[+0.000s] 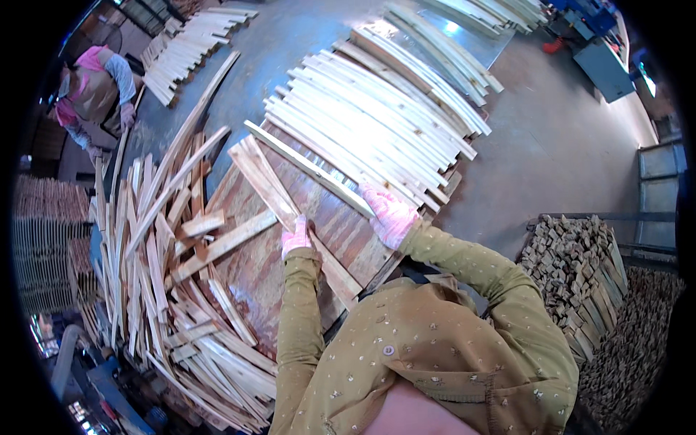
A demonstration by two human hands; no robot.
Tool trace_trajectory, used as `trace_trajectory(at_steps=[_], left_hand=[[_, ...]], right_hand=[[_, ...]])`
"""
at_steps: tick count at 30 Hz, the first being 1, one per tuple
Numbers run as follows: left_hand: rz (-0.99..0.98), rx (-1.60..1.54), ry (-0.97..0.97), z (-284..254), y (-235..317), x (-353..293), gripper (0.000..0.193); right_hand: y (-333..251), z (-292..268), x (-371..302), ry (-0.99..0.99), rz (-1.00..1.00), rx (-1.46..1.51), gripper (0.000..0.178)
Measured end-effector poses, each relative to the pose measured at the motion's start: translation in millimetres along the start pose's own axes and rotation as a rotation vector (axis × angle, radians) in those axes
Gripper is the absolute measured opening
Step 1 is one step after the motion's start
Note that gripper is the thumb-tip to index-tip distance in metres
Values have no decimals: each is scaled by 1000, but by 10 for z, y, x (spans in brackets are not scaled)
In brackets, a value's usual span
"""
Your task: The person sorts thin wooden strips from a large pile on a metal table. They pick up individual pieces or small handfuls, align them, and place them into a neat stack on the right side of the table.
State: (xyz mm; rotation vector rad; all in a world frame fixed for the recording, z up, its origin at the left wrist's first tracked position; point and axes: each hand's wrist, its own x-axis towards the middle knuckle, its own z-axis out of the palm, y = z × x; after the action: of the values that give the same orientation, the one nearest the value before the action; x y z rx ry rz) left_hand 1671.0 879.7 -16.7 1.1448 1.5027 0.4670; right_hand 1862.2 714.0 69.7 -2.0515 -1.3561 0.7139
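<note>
My left hand (pixel 296 235), in a pink and white glove, is closed around a pair of wooden boards (pixel 259 172) that slant over the worktable. The boards lie close together and run from the upper left down toward my body. My right hand (pixel 390 217), gloved alike, holds the near end of a single pale wooden strip (pixel 310 167); its fingers partly hide that end. Just beyond this strip, a row of pale wooden strips (pixel 362 119) lies side by side. Bare brown plywood (pixel 333 225) shows between my hands.
A tangled heap of loose wooden strips (pixel 156 246) covers the left side. Another person (pixel 94 94) in pink gloves works at the far left. Stacked wood blocks (pixel 573 268) stand at the right. A blue-grey machine (pixel 605 69) is at the far right.
</note>
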Motion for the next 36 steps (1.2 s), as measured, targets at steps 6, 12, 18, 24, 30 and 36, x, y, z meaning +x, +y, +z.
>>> trace_trajectory(at_steps=[6,12,18,24,30,36], left_hand=[[46,627,-35,489,614,-121,62],[117,676,5,1162,723,-180,64],[201,611,136,1399,466,-170,69],[302,250,-114,1118,380,-159,66],[152,365,-35,1254,414,-123,70],[167,397,53,1242,209,-56,79]], right_hand=[[780,-1099,263,439,-128,114,56],[1896,-2459,751,578,373,-415,59],[2904,-2516,1102,268,381,-285,52],[2741,-2277,1424,85,370,-206,87],[1955,-2205,1732,30,500,-486,107],[1968,-2090,1794,6,372,-558,105]])
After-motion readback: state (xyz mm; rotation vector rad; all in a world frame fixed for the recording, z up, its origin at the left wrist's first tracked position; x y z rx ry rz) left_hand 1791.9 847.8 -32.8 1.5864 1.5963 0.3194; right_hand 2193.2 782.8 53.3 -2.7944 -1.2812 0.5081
